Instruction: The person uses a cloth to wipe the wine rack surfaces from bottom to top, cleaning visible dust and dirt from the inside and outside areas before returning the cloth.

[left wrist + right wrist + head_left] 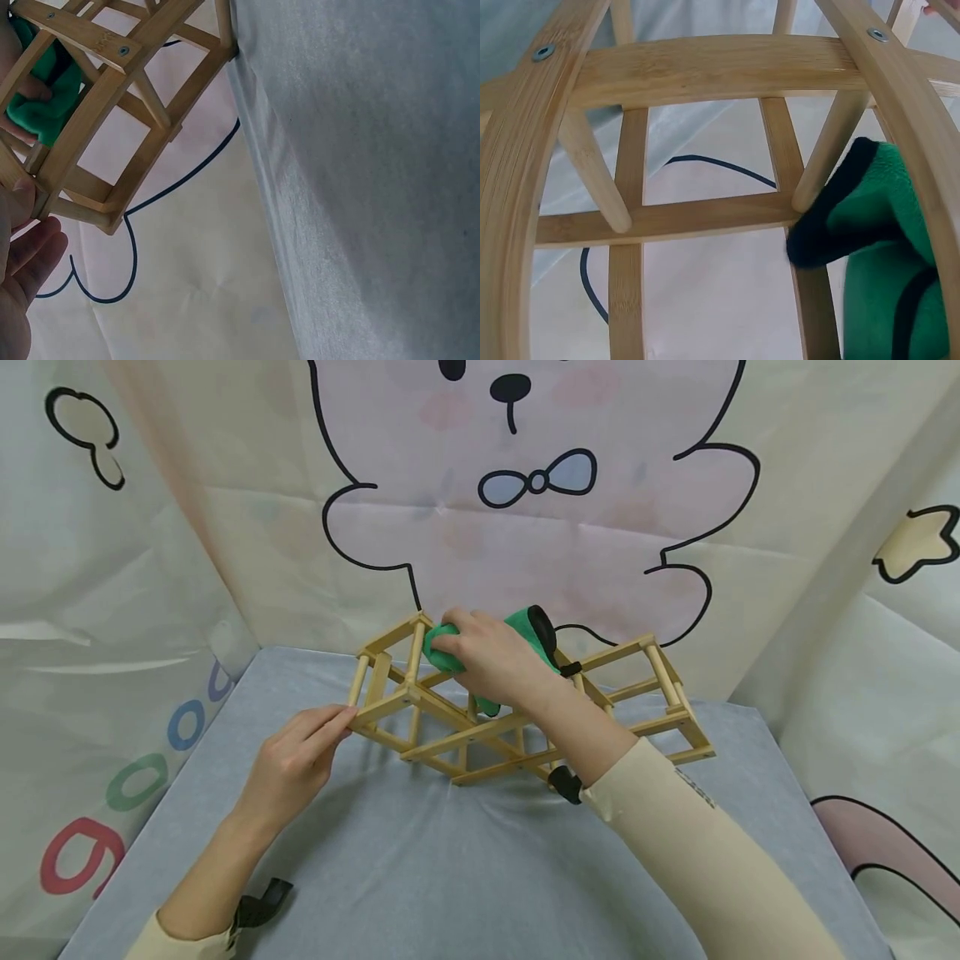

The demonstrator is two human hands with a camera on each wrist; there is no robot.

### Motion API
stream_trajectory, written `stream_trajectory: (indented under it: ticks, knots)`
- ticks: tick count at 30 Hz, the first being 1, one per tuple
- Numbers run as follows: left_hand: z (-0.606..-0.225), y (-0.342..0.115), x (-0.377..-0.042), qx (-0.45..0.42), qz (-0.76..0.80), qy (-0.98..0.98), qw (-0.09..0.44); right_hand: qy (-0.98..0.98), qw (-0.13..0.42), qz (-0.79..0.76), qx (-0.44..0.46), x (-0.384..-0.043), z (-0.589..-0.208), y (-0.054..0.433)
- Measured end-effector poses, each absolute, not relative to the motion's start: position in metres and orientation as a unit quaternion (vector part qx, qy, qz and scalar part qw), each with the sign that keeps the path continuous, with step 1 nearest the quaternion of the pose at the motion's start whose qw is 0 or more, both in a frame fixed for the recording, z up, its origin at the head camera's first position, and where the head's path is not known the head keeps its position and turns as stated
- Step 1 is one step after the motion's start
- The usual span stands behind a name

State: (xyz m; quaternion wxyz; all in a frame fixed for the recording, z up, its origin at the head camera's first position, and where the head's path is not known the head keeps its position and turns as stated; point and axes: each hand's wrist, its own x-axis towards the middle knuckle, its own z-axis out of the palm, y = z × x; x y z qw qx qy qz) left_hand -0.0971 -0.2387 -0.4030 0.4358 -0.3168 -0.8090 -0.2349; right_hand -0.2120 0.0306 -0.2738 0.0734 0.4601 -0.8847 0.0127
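A light wooden rack of slats and round rods [408, 693] stretches across the middle of the head view, tilted over the table. At its near left corner my left hand [296, 760] pinches the frame between thumb and fingers; the left wrist view shows this grip too. My right hand [495, 660] grips a bunched green cloth with black edging [527, 628] by the rack's upper left part, fingers curled into it. Seen from the right wrist, the loose end of the cloth [885, 187] hangs among the slats; the right hand is out of that view.
A pale blue-grey cloth covers the table [465, 877]. Printed fabric walls [810, 635] close in the back and both sides, and the back one stands close behind the rack. Black wrist mounts [262, 902] stick out from both sleeves.
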Motion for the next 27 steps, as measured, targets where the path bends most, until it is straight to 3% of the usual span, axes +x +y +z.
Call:
stream_trajectory:
  ticks: [11,21,27]
  knots:
    - [-0.404,-0.241,-0.097,-0.315,-0.236,-0.817,0.421,-0.874,0.091,0.073,0.472,-0.209,-0.264,0.036]
    - [-0.391,-0.239,-0.096,-0.317,-0.247,-0.81,0.428,-0.87,0.106,0.162,0.453,-0.196,-0.221,0.069]
    - [-0.363,-0.222,-0.101,-0.311,-0.232,-0.804,0.45,-0.848,0.179,0.189,0.462,-0.193,-0.2,0.107]
